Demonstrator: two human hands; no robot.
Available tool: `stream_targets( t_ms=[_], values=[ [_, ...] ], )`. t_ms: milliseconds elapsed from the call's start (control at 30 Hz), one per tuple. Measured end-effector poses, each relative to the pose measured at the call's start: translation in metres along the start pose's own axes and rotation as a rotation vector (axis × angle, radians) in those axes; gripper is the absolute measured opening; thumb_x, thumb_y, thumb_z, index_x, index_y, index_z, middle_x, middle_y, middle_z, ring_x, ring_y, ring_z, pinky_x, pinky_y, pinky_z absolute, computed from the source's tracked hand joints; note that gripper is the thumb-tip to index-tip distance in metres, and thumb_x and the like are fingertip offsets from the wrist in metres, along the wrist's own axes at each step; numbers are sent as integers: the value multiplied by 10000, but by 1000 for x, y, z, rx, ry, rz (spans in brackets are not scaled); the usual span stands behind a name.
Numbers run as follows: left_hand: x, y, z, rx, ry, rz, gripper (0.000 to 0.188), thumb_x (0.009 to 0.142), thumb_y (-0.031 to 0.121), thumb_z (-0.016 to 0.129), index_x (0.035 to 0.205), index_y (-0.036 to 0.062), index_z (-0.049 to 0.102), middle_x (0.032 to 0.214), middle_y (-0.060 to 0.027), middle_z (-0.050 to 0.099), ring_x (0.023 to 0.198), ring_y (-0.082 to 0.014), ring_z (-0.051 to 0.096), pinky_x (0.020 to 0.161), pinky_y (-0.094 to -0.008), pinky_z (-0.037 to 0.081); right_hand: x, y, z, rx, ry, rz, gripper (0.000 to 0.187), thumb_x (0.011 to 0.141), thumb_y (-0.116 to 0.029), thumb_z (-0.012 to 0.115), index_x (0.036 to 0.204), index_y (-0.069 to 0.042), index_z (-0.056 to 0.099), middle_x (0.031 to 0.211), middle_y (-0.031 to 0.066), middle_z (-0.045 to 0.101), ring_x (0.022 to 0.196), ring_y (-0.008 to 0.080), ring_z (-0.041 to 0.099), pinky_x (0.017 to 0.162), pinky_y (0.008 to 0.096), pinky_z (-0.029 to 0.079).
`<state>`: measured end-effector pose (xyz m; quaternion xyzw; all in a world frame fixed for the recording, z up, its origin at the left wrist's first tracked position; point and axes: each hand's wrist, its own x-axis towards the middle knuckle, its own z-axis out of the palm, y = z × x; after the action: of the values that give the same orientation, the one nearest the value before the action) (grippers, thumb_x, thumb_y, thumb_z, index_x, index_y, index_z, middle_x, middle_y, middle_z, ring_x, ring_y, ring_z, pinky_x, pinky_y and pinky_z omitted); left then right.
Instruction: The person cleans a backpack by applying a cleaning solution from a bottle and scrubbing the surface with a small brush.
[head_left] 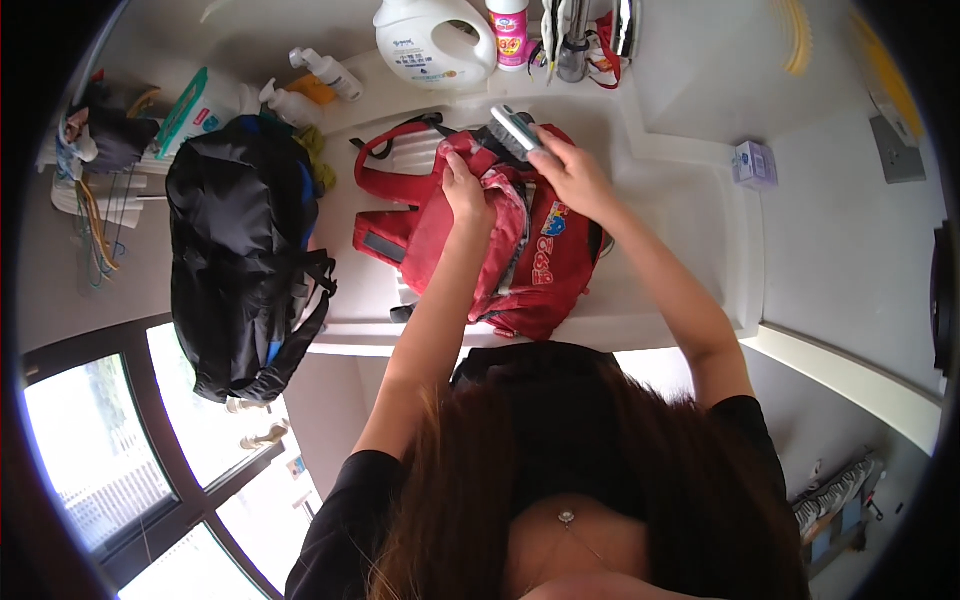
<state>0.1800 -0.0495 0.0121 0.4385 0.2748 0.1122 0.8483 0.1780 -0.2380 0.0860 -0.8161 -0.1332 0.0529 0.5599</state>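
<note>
A red backpack lies on its side in a white laundry sink, its shoulder straps toward the left. My left hand is closed on the bag's upper part, pinching its red fabric. In my right hand is a scrubbing brush with a pale back and dark bristles. The brush is held over the far end of the backpack, bristles toward the bag. Whether the bristles touch the fabric I cannot tell.
A black backpack stands at the sink's left. Along the back ledge are a white detergent jug, a pink-and-white canister and pump bottles. A small lilac box sits on the right rim.
</note>
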Motion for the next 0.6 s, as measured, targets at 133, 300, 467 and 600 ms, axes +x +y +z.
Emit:
stream_targets(
  t_ms=[133,300,467,600],
  values=[
    [-13,8,10,-161,-74,-25,511,1094,493,429,1284,38,563,1135,-93,688,953,-238,706,753,-370,619,-5,-8,-25,-140,-136,-132,485,1022,-335,621,1446,-105,572,1019,202,719,816,280,705,759,358,531],
    [-11,1,2,-169,-65,-130,526,1064,560,465,1153,65,616,986,-69,701,838,-217,690,723,-370,585,-5,-39,-25,-387,-380,-40,478,988,-372,619,1456,-277,588,959,115,749,794,305,707,724,406,548],
    [-22,8,6,-248,-44,-231,465,1099,503,412,1052,110,656,872,-21,681,730,-154,653,584,-314,524,24,9,18,-455,-340,-65,482,957,-370,638,1434,-302,606,851,122,726,755,339,692,684,435,546],
    [-15,-1,-2,-247,-39,-241,342,1102,429,454,1010,127,587,823,31,598,676,-111,581,521,-279,483,64,42,48,-544,-221,-60,439,969,-407,629,1400,-323,628,863,147,713,794,366,695,671,472,536]
  ],
)
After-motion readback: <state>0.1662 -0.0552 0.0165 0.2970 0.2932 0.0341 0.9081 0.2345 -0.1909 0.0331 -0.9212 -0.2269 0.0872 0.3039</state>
